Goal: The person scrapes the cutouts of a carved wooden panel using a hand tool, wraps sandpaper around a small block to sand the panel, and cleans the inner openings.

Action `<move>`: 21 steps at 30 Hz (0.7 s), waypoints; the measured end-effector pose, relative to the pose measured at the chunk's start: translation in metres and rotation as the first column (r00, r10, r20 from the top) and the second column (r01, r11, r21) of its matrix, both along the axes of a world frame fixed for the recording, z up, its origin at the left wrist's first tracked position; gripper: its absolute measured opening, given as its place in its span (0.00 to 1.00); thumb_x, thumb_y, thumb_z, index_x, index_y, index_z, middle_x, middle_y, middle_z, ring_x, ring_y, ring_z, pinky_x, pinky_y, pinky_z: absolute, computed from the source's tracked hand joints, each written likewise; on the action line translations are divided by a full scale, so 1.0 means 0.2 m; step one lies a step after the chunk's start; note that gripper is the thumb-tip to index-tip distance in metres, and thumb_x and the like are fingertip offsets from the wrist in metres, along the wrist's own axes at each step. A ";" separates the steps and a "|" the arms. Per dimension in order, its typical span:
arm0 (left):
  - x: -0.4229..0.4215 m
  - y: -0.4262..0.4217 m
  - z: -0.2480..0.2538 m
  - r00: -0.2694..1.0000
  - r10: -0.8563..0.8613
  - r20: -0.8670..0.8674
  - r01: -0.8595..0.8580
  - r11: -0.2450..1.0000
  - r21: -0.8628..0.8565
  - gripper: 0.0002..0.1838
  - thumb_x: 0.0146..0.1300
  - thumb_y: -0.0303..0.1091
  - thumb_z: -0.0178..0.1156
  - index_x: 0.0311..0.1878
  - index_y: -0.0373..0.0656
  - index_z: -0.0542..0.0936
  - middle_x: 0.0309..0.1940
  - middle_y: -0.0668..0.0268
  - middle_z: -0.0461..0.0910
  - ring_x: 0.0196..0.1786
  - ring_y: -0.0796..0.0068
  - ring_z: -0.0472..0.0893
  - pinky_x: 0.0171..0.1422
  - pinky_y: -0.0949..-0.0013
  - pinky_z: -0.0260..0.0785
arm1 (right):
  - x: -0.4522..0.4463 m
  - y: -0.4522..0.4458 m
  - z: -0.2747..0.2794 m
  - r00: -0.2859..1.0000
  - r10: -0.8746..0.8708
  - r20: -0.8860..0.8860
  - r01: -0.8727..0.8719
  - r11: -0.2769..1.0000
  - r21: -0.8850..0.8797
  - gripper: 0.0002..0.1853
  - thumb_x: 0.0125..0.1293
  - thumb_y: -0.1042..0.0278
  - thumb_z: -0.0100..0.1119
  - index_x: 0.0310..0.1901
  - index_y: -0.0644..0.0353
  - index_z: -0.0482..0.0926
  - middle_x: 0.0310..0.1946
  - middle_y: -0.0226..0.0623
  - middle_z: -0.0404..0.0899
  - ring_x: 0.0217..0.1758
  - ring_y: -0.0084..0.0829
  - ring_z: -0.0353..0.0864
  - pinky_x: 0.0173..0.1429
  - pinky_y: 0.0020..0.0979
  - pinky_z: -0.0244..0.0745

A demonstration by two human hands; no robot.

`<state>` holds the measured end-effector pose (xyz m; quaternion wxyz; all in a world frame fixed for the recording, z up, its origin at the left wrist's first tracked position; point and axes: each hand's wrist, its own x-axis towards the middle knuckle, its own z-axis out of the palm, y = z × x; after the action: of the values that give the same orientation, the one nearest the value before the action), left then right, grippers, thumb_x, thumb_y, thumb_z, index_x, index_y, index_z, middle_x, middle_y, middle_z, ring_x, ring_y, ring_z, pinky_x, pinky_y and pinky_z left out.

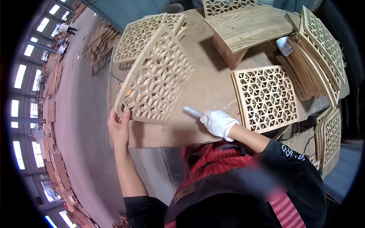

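My bare left hand [119, 127] is closed on the lower left corner of a pale wooden lattice panel [161, 78], thumb on the near face. The panel is tilted up over the table. My right hand [219, 124], in a white glove, grips a short, light grey stick-like tool [193, 111]; its exact kind is unclear. The tool points left toward the panel and is apart from it. Right of the glove, a stack of square lattice panels [268, 98] lies on the table. An orange-handled tool [128, 93] shows partly behind the held panel.
More lattice panels [138, 36] lie at the table's far left. A wooden stand [251, 28] sits at the back. Leaning panels [323, 41] and a white cup-like object [283, 45] are at the right. Wood piles [99, 41] stand on the floor beyond the worktable [211, 91].
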<state>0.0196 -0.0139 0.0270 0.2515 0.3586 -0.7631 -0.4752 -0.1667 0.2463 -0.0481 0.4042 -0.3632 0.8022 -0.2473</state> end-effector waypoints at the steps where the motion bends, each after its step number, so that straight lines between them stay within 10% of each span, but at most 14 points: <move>1: 0.00 0.01 0.00 1.000 0.000 0.001 0.001 1.000 -0.014 0.13 0.69 0.34 0.63 0.51 0.36 0.78 0.40 0.71 0.79 0.41 0.85 0.76 0.48 0.76 0.70 | 0.02 0.00 -0.02 1.000 -0.006 -0.020 0.005 0.999 -0.045 0.19 0.72 0.56 0.46 0.39 0.64 0.80 0.35 0.58 0.81 0.42 0.58 0.80 0.50 0.50 0.74; 10: -0.07 0.17 0.07 1.000 -0.012 -0.029 0.008 0.991 -0.132 0.17 0.62 0.34 0.68 0.50 0.35 0.79 0.42 0.67 0.82 0.43 0.80 0.79 0.48 0.74 0.71 | 0.15 -0.11 0.16 0.873 0.379 -0.308 -0.430 0.895 -0.119 0.09 0.64 0.70 0.51 0.38 0.60 0.81 0.35 0.45 0.84 0.38 0.47 0.86 0.41 0.42 0.80; 16: -0.17 0.25 0.09 1.000 0.011 -0.013 -0.014 0.965 -0.261 0.19 0.58 0.32 0.70 0.52 0.37 0.81 0.41 0.62 0.85 0.43 0.76 0.82 0.50 0.70 0.73 | 0.20 -0.32 0.21 0.871 0.302 -0.387 -0.398 0.896 -0.197 0.08 0.68 0.66 0.49 0.37 0.58 0.77 0.32 0.43 0.82 0.35 0.46 0.84 0.40 0.43 0.79; 21: -0.18 0.28 0.09 0.996 0.070 0.047 -0.053 0.953 -0.299 0.19 0.55 0.33 0.73 0.50 0.37 0.82 0.39 0.62 0.86 0.41 0.74 0.83 0.49 0.70 0.74 | 0.21 -0.53 0.27 0.836 0.379 -0.397 -0.456 0.882 -0.118 0.18 0.51 0.77 0.65 0.45 0.64 0.76 0.37 0.46 0.84 0.41 0.46 0.86 0.43 0.42 0.80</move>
<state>-0.0165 0.0428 0.0442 0.2955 0.3537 -0.8212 -0.3366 -0.1250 0.1410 0.0068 0.2532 -0.6094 0.7333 -0.1636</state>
